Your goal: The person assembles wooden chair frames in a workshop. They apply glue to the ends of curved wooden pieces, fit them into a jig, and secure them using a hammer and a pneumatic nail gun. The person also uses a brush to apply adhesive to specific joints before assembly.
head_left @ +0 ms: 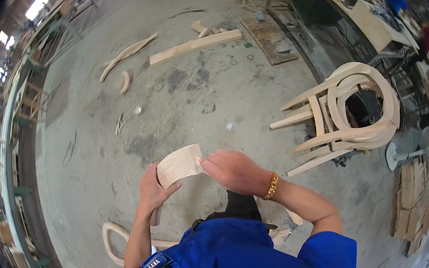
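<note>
The left hand (152, 188) grips the curved wood piece (178, 166) from below, bracing it upright at chest height, while the right hand (231, 170) pinches its upper edge, fingers closed, probably to steady it. Beyond, stacked chair frames (347, 113) lie tipped on the floor (188, 87), planks (196, 46) farther off.
</note>
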